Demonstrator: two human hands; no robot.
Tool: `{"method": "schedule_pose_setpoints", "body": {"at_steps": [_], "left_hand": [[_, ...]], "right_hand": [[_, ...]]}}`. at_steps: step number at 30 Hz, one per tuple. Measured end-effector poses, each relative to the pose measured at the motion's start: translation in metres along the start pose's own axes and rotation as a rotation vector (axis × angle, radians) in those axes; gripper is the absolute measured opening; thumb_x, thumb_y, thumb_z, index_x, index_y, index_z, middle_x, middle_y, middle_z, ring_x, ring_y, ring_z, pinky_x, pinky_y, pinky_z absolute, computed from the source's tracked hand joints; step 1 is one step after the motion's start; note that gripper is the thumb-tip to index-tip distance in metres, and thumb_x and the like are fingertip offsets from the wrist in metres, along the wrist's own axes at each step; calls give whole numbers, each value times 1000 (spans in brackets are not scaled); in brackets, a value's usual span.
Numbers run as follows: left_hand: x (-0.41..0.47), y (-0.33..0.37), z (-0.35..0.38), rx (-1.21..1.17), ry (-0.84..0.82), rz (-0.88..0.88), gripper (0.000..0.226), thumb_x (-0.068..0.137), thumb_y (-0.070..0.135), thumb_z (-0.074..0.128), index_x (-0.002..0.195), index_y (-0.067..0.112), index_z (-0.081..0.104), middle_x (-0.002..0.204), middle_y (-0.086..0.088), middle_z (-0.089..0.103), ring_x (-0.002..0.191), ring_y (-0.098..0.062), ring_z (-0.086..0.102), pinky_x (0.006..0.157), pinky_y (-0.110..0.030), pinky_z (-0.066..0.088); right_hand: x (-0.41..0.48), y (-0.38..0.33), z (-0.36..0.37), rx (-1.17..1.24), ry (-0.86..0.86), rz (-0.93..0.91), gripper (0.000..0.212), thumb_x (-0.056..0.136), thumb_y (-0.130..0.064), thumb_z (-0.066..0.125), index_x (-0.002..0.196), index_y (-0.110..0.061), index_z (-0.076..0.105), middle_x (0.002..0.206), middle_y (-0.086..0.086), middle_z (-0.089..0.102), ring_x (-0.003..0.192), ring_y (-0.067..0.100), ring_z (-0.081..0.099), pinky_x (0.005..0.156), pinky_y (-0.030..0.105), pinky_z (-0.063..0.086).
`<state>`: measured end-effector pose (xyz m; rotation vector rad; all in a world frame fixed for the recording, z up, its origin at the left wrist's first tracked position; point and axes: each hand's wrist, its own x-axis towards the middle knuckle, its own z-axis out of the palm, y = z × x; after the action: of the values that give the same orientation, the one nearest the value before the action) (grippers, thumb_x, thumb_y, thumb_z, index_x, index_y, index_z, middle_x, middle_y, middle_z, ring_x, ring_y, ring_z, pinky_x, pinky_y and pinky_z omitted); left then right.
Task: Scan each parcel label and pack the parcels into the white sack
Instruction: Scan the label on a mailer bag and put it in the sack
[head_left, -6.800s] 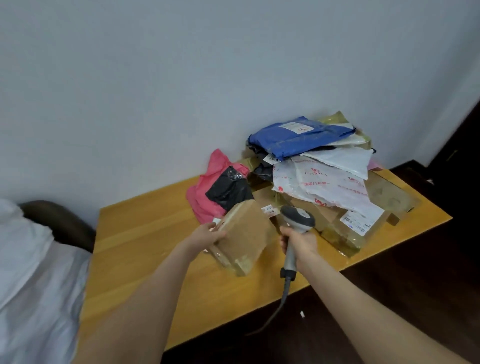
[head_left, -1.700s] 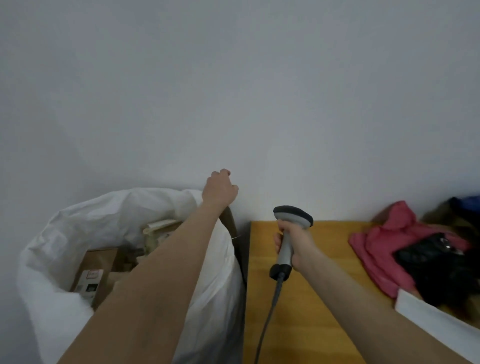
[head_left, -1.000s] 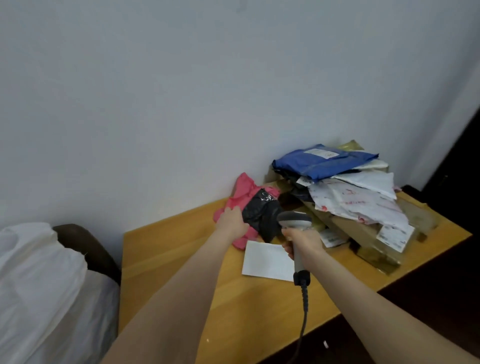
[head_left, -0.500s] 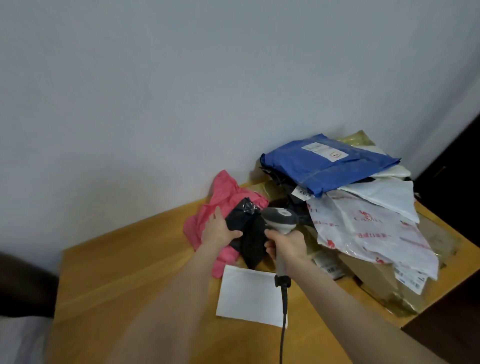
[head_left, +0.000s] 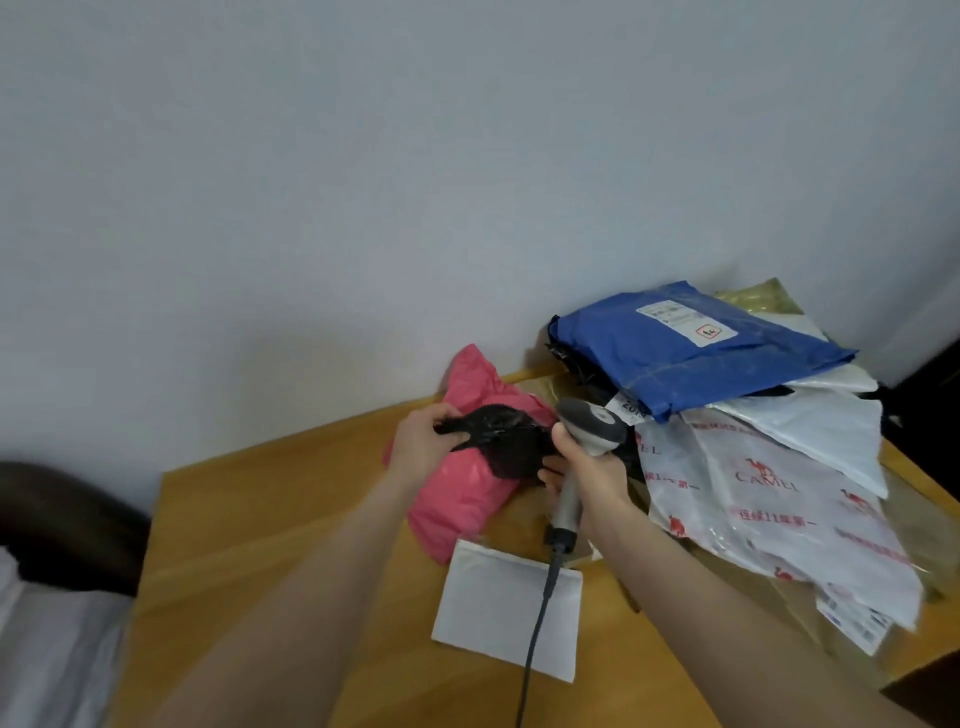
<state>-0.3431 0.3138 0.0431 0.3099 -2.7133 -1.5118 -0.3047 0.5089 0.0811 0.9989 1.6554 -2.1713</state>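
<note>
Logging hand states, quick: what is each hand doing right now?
Left hand: grips the black parcel.
Right hand: holds the scanner by its handle.

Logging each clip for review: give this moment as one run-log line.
step: parcel pickup | left hand: grips black parcel atop pink parcel | right hand: holds scanner | label: not visible

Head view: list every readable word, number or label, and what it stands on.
"CAMEL": red print on the white poly mailer.
"20", cut off: white tag under the blue parcel.
Blue parcel's shipping label: too small to read.
Mailer's red Chinese lines and barcode label: blurred.
</note>
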Motion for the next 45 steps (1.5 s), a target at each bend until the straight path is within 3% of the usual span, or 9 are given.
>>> {"method": "schedule_pose_setpoints", "body": {"at_steps": [4, 7, 11, 15, 20, 25, 33, 39, 45], "left_hand": [[-36, 35, -26, -93, -2, 194, 53, 60, -22, 57, 59, 31, 65, 80, 5, 66, 85, -16, 63, 83, -31, 48], [-68, 46, -31, 24, -89, 234, 47, 65, -23, 55, 76, 18, 76, 102, -2, 65, 96, -11, 58, 90, -28, 49], [-108, 44, -49, -3, -53, 41, 51, 78, -20, 47, 119, 5, 64, 120, -7, 59, 110, -18, 55, 86, -11, 45], [-136, 50, -66, -177, 108, -214, 38, 93, 19, 60, 129, 11, 53, 119, -4, 59, 111, -19, 57, 83, -25, 45], [-157, 69, -64, -332, -4, -282, 31, 83, 32, 72, 107, 13, 68, 95, 3, 74, 80, -10, 71, 63, -23, 56], [-164, 71, -63, -212, 80, -252, 22, 80, 19, 76, 99, 9, 72, 95, -7, 74, 91, -24, 70, 84, -43, 56], [-169, 52, -82, -398, 100, -325, 10, 86, 15, 70, 94, 10, 72, 90, -6, 75, 75, -16, 72, 60, -25, 54], [-166, 26, -90, -399, 263, -353, 9, 87, 10, 67, 83, 17, 71, 85, -6, 75, 78, -24, 71, 74, -38, 58], [-162, 8, -88, -440, 322, -422, 10, 87, 12, 68, 83, 22, 69, 78, -2, 72, 74, -27, 70, 73, -44, 59]], "right_hand": [[-17, -14, 0, -13, 8, -26, 43, 76, -29, 82, 101, -5, 56, 95, 11, 67, 83, 28, 66, 74, 31, 58], [-30, -16, -2, -81, 9, -42, 40, 74, -11, 82, 105, -3, 58, 108, 17, 66, 98, 36, 63, 91, 50, 52], [-50, -16, -11, -192, -5, -127, 31, 75, -2, 77, 101, -2, 59, 107, 18, 67, 98, 33, 64, 93, 49, 52], [-71, -11, -20, -248, -120, -210, 32, 77, 2, 74, 106, -1, 60, 108, 17, 68, 99, 32, 65, 94, 50, 52], [-97, 0, -31, -368, -273, -323, 40, 78, 5, 72, 115, -1, 60, 108, 13, 68, 100, 29, 65, 90, 45, 54], [-107, 3, -34, -382, -220, -392, 39, 78, 5, 71, 113, -6, 59, 99, 6, 63, 93, 23, 61, 81, 34, 50], [-109, 19, -27, -489, -238, -433, 31, 79, -4, 73, 105, -13, 59, 102, 7, 65, 97, 26, 61, 91, 44, 52], [-136, 41, -27, -441, -204, -338, 13, 82, -14, 70, 75, -4, 63, 50, 1, 62, 47, 12, 58, 48, 22, 44], [-178, 58, -25, -324, -367, -248, 11, 81, 2, 66, 70, 0, 63, 49, 10, 59, 36, 13, 50, 40, 22, 42]]}}
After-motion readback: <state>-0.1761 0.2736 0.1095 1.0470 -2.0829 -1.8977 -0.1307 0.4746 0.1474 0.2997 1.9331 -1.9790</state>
